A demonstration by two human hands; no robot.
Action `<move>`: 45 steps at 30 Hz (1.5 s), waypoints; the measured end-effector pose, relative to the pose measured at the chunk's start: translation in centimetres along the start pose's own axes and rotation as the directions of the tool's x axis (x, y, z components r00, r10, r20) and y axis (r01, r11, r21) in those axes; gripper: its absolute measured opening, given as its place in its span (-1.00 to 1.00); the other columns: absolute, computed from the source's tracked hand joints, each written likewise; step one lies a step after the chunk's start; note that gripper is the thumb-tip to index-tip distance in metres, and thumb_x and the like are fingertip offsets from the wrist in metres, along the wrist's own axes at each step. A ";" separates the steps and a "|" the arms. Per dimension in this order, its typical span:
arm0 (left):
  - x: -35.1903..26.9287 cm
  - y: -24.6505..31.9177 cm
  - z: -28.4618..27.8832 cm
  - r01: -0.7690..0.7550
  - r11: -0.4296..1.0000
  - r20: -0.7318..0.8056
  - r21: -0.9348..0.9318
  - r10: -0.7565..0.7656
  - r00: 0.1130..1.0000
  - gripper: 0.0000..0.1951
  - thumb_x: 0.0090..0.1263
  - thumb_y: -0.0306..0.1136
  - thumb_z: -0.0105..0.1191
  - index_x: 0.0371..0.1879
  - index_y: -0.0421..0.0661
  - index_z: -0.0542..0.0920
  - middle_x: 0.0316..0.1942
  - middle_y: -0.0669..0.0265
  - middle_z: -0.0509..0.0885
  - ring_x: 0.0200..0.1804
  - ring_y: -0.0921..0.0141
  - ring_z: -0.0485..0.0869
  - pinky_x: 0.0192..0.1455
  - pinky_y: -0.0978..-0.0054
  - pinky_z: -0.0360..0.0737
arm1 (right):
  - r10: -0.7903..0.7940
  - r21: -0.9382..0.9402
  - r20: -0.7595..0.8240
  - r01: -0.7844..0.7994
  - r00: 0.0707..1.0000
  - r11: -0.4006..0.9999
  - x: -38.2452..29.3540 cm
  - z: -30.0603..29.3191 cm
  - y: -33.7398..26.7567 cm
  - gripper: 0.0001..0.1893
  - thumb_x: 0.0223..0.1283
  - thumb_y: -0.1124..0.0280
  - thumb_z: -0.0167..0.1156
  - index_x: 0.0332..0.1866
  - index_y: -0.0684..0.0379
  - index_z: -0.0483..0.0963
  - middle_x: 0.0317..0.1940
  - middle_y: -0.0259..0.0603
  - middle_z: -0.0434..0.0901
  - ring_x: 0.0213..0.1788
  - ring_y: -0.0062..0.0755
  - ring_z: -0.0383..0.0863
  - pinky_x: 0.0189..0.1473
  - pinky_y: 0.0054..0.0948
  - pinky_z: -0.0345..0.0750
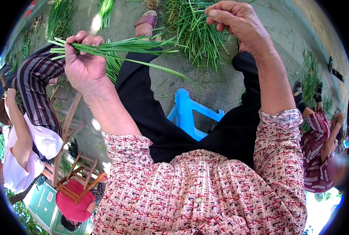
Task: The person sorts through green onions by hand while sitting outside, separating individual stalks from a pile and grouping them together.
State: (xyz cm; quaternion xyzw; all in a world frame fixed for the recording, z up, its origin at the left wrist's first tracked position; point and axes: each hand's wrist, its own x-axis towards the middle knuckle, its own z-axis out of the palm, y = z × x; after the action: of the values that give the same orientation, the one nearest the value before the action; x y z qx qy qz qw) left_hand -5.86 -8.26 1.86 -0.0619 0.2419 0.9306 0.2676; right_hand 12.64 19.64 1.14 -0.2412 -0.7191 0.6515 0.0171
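My left hand [85,63] grips a small bunch of long, flat green stalks [127,47] that look like garlic chives. Their cut-looking ends stick out past the thumb, and the leafy tips spread to the right, one drooping lower. At the upper right, my right hand [236,23] has its fingers curled and the thumb against them. A thin pale stem meets its fingertips; whether it is pinched there cannot be told. Below and left of that hand lies a loose heap of the same greens [198,38] on the ground, between my feet.
Under me stands a blue plastic stool [189,114]. A neater bundle [113,66] lies behind my left forearm, with more bundles [105,13] farther off. On the left sit a person in striped trousers [35,76] and wooden chairs [80,176]. Another person [318,147] sits at right.
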 end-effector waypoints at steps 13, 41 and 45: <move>0.4 0.3 -0.5 0.120 0.983 0.111 -0.137 -0.105 0.988 -0.86 0.38 -0.38 -0.01 -0.35 -0.18 0.56 -0.35 0.26 0.41 -0.51 0.49 0.26 -0.30 0.43 0.21 | 0.034 -0.324 0.222 0.041 0.975 0.945 -0.7 2.6 1.0 -0.75 0.14 0.31 0.19 -0.23 0.30 0.62 -0.55 -0.30 0.59 -0.48 -0.57 0.50 -0.37 -0.49 0.45; -0.5 -0.2 0.9 0.162 0.971 0.297 -0.179 -0.104 0.949 -0.88 0.36 -0.37 0.01 -0.40 -0.13 0.53 -0.35 0.32 0.39 -0.51 0.52 0.20 -0.37 0.52 0.14 | 0.151 -0.819 0.224 0.102 0.963 0.565 -1.3 1.8 -0.1 -0.78 0.14 0.27 0.12 -0.36 0.23 0.55 -0.49 -0.03 0.56 -0.30 0.01 0.57 -0.21 -0.17 0.48; -0.4 -0.4 1.0 0.184 0.965 0.302 -0.189 -0.121 0.946 -0.88 0.37 -0.37 0.02 -0.39 -0.13 0.54 -0.35 0.33 0.39 -0.51 0.52 0.19 -0.37 0.52 0.13 | 0.006 -0.712 0.142 0.098 0.990 0.695 -1.5 2.1 0.2 -0.80 0.08 0.32 0.13 -0.32 0.19 0.62 -0.49 -0.02 0.61 -0.31 -0.04 0.62 -0.18 -0.18 0.54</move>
State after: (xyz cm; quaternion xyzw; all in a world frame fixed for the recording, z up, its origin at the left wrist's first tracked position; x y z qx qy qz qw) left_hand -5.25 -7.68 2.66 0.0268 0.0931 0.9267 0.3631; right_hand 13.33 17.15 1.08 -0.1665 -0.9214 0.3335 -0.1099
